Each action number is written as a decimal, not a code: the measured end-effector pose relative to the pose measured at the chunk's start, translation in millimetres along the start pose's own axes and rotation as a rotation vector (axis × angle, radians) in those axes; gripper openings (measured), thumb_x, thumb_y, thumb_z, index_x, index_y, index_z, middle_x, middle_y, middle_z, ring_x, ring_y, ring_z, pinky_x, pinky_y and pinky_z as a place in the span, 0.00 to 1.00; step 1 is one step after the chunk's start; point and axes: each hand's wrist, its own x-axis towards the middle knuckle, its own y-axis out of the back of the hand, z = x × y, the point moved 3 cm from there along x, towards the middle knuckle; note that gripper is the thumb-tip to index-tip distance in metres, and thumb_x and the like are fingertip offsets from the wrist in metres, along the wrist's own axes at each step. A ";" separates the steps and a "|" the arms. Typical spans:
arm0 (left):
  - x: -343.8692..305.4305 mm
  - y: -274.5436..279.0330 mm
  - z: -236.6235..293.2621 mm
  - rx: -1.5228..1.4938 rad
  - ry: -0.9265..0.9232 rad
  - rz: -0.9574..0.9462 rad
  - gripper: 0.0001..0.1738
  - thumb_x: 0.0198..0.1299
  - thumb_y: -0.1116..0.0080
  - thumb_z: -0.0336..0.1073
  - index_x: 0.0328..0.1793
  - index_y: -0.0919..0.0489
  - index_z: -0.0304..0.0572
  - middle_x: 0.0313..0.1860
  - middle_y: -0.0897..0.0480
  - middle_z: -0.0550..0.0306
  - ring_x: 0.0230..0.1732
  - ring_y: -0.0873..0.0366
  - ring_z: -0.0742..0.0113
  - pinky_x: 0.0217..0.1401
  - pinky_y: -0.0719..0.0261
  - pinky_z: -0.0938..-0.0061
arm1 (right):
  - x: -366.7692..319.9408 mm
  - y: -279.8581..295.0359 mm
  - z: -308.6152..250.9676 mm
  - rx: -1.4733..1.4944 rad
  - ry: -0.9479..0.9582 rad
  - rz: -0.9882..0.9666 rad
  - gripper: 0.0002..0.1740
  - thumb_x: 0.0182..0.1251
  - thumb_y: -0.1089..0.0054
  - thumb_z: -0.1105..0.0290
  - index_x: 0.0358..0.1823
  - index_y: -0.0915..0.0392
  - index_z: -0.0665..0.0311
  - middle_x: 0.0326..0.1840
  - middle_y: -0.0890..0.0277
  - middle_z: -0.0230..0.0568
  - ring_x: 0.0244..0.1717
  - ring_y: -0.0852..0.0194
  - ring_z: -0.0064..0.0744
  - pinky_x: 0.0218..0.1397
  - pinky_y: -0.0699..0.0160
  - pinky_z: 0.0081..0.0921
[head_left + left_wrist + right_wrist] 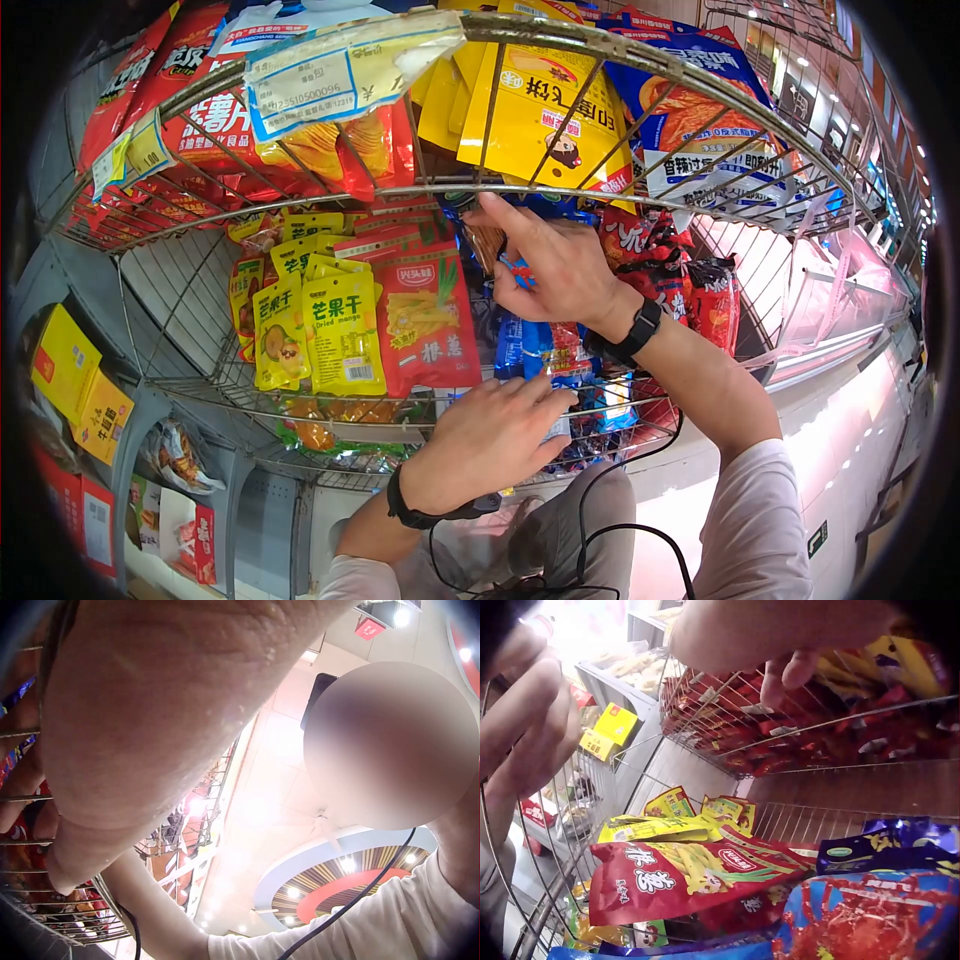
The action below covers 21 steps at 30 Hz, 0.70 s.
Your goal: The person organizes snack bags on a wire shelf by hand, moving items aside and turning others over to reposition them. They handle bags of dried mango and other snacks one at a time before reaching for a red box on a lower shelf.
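My right hand [560, 265] reaches over the middle wire basket with its index finger extended near the upper basket's lower edge. No pack shows in its fingers in the right wrist view. Beneath it are blue snack packs [515, 345], one with a red crayfish picture [870, 915]. My left hand [495, 430] lies at the front rim of that basket, its fingers stretched toward the blue packs. Left of both hands stand a red pack with a spring onion picture [425, 320] and yellow dried mango packs [340, 325].
An upper wire basket [440, 190] holds red chip bags [215, 130], yellow bags [540, 110] and a blue bag [690, 80]. Red packs [710, 290] stand right of my right hand. A black cable [650, 450] hangs by my arms. Grey shelving [265, 520] is at the left.
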 end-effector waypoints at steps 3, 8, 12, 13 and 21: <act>0.2 0.3 0.4 -0.003 0.006 -0.005 0.23 0.70 0.36 0.48 0.65 0.19 0.45 0.50 0.17 0.53 0.53 0.15 0.51 0.56 0.17 0.58 | -2.9 -2.7 2.6 0.016 0.004 0.060 0.49 0.59 0.30 0.67 0.84 0.39 0.63 0.49 0.15 0.40 0.29 0.16 0.38 0.31 0.17 0.32; 0.5 0.9 1.2 -0.005 0.006 -0.001 0.23 0.70 0.36 0.48 0.65 0.19 0.45 0.50 0.17 0.52 0.53 0.15 0.50 0.56 0.17 0.58 | -3.1 -3.9 5.3 0.007 -0.021 0.061 0.48 0.58 0.31 0.69 0.84 0.37 0.64 0.50 0.15 0.42 0.29 0.16 0.38 0.31 0.16 0.33; 0.2 1.0 1.4 -0.010 0.017 0.000 0.23 0.70 0.36 0.48 0.65 0.18 0.46 0.51 0.17 0.52 0.53 0.15 0.50 0.56 0.16 0.57 | -3.6 -5.0 7.5 -0.017 -0.033 0.075 0.47 0.57 0.32 0.69 0.82 0.36 0.64 0.51 0.15 0.43 0.29 0.16 0.38 0.31 0.16 0.33; 0.2 0.9 1.2 -0.008 0.017 0.001 0.23 0.70 0.36 0.48 0.65 0.18 0.46 0.51 0.17 0.52 0.53 0.15 0.50 0.56 0.16 0.56 | -3.5 -5.2 7.6 -0.021 -0.032 0.079 0.47 0.57 0.32 0.69 0.82 0.35 0.64 0.51 0.15 0.43 0.29 0.16 0.38 0.31 0.17 0.33; 0.0 0.4 0.8 -0.006 0.027 -0.015 0.23 0.70 0.36 0.48 0.65 0.18 0.48 0.51 0.17 0.53 0.53 0.15 0.49 0.57 0.16 0.56 | -6.0 -2.4 7.1 -0.012 -0.038 -0.073 0.48 0.57 0.32 0.74 0.81 0.41 0.72 0.67 0.16 0.40 0.36 0.14 0.32 0.41 0.11 0.30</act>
